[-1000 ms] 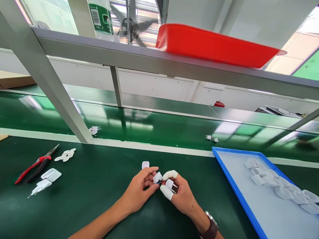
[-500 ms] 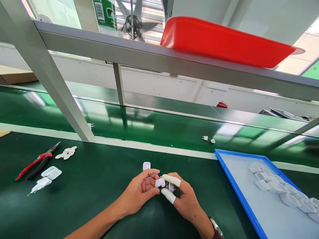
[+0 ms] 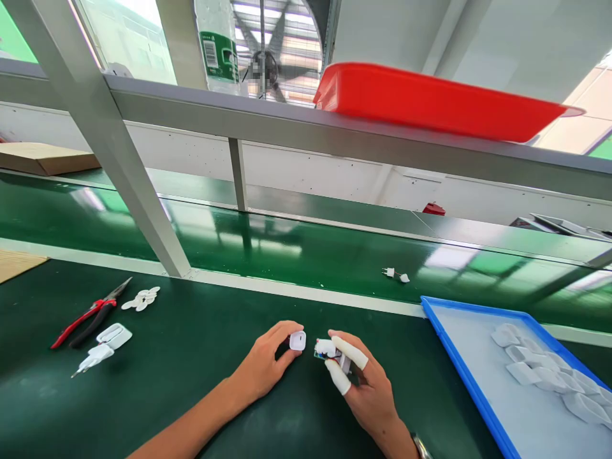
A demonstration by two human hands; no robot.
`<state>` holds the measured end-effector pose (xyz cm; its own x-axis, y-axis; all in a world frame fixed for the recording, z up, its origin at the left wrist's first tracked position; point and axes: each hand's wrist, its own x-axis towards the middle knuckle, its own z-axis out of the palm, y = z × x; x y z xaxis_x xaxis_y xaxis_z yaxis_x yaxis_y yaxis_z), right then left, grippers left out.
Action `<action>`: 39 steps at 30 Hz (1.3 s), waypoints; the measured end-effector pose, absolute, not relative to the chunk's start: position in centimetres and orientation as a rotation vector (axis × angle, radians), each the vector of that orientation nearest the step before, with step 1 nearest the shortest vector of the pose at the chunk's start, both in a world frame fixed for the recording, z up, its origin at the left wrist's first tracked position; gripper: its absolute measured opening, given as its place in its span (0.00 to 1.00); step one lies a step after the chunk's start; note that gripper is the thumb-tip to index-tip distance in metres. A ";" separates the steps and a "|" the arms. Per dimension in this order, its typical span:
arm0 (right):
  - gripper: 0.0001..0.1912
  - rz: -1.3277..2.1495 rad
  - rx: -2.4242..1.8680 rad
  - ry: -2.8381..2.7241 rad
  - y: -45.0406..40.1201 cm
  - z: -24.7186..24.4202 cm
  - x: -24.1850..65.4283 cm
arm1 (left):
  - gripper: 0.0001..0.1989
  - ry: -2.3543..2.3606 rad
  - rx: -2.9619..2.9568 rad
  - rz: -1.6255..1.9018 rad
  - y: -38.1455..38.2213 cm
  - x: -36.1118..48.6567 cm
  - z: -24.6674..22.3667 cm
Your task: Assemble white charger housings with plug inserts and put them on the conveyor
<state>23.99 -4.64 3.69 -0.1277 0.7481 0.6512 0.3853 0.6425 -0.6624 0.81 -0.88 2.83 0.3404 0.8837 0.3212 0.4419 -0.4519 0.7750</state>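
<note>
Left hand (image 3: 261, 364) grips white housing (image 3: 297, 341); right hand (image 3: 371, 385) pinches circuit assembly (image 3: 326, 347) near 1 end, presumably keeping the other clear.

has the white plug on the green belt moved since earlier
Yes, to the left: a second ago the white plug lay beyond the far left corner of the blue tray; now it lies left of that corner.

Single head-worn cam looks fwd & down from above bench (image 3: 210, 319), fairly nr hands (image 3: 261, 366).
</note>
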 end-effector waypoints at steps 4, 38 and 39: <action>0.29 0.232 -0.815 -1.857 -4.8 4.3 23.7 | 0.16 1.053 2.046 1.050 -2.1 1.4 3.5; 0.25 0.102 -0.801 -2.099 -5.5 3.7 23.1 | 0.16 0.815 2.239 1.094 -3.2 1.2 3.8; 0.24 0.120 -0.814 -2.114 -5.5 3.7 23.1 | 0.17 0.817 2.231 1.112 -3.3 1.3 3.7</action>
<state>23.07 -5.54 3.70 -0.4307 0.5900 0.6829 0.5090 0.7837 -0.3561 1.28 -3.26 3.68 0.4828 0.7049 0.5196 0.2848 -0.6875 0.6680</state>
